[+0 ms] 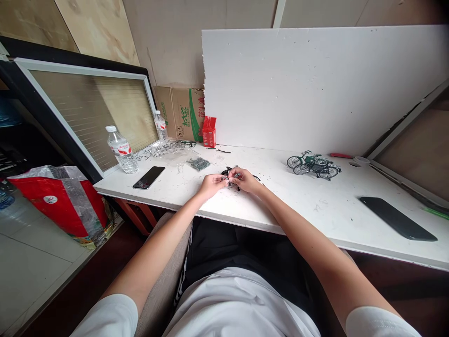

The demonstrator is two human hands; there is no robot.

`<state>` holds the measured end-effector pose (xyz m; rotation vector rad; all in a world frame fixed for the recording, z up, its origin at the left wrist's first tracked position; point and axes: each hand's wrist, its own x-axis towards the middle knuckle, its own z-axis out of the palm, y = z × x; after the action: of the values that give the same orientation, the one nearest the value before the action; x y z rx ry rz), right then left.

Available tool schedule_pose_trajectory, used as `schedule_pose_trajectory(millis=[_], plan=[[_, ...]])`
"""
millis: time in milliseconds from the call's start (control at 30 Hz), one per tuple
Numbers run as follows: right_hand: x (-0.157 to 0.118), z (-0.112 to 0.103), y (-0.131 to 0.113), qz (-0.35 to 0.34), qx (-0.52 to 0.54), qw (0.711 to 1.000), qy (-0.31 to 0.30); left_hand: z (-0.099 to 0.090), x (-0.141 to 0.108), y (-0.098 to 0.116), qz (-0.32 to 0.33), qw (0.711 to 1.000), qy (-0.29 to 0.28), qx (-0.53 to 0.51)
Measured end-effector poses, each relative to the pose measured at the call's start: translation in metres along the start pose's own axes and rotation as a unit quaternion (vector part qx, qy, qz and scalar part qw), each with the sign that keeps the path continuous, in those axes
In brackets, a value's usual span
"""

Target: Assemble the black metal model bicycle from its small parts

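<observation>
1. Nearest you, below the white table point(294, 208), are your white shirt point(242, 304) and black trousers point(242, 238).
2. Your left hand point(211, 185) and right hand point(246, 180) meet just in from the table's front edge. The fingers of both are bent in, thumbs close against fingertips, pinching a small piece point(227, 178) between them; its exact shape is too small for you to tell.
3. More small dark parts point(238, 188) lie on the table beneath and around your fingers, partly hidden by them.
4. Well to your right lies a black flat slab point(398, 218); to your left, a dark-screened phone point(149, 178) lies near the edge.
5. Beyond your right hand, model bicycles point(317, 167) stand close together, overlapping in your view.
6. Past your left hand sits a packet of green parts point(199, 164), with a capped water bottle point(122, 150) upright further left.
7. At the back, a red box point(209, 132) stands before a cardboard box point(180, 112), beside a tall white panel point(315, 89).
</observation>
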<state>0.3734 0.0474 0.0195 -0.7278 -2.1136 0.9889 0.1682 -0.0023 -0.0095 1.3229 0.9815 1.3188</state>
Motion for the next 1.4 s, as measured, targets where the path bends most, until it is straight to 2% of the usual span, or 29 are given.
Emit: schedule_pose_trajectory(millis=[200,400,533,733,967,1067,1400], plan=[[0.000,0.000,0.003,0.022,0.037,0.999,-0.024,0.001,0.001,0.000,-0.005,1.000,0.004,0.001],[0.001,-0.003,0.011,0.015,0.024,0.999,-0.043,0.001,-0.001,-0.001,-0.003,1.000,0.001,0.003],[0.001,-0.003,0.008,0.019,0.031,0.998,-0.045,0.001,-0.001,-0.001,0.005,1.000,0.004,0.019],[0.000,-0.002,-0.002,0.055,0.031,0.998,-0.021,0.002,-0.001,-0.003,0.055,0.994,0.026,0.093],[0.003,-0.003,0.002,0.023,-0.001,1.000,0.011,0.001,-0.002,-0.005,0.088,0.987,0.029,0.132],[0.004,-0.005,0.003,0.013,0.000,1.000,0.017,0.001,-0.003,-0.004,0.096,0.985,0.025,0.143],[0.005,-0.009,0.007,0.042,0.039,0.998,0.019,0.004,-0.007,-0.001,0.097,0.980,0.017,0.175]])
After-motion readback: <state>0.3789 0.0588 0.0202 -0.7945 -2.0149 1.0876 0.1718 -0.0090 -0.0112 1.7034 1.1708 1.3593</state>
